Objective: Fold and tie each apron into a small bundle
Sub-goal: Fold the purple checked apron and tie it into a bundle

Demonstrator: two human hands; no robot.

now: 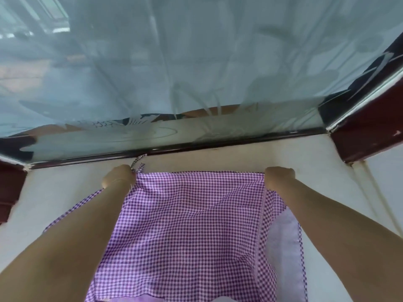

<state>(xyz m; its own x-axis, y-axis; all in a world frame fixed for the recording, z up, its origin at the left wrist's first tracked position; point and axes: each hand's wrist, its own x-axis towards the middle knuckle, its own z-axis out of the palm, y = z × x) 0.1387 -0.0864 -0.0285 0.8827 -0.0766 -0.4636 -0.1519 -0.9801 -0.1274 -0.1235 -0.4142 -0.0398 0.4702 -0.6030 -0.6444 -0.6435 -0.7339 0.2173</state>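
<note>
A purple-and-white checked apron (187,219) lies spread on a white surface (63,192), stretched away from me. My left hand (118,176) grips its far left corner, where a thin checked tie string (139,162) sticks out toward the back. My right hand (280,175) grips the far right corner, fingers curled over the edge. A folded-over flap on the right shows the pale lilac underside (283,240). Another strap (72,212) runs out from under my left forearm.
A pale blue translucent curtain (196,73) hangs just beyond the surface's far edge, behind a dark rail (218,144). Dark red frame corners stand at the right (366,138) and left (11,188).
</note>
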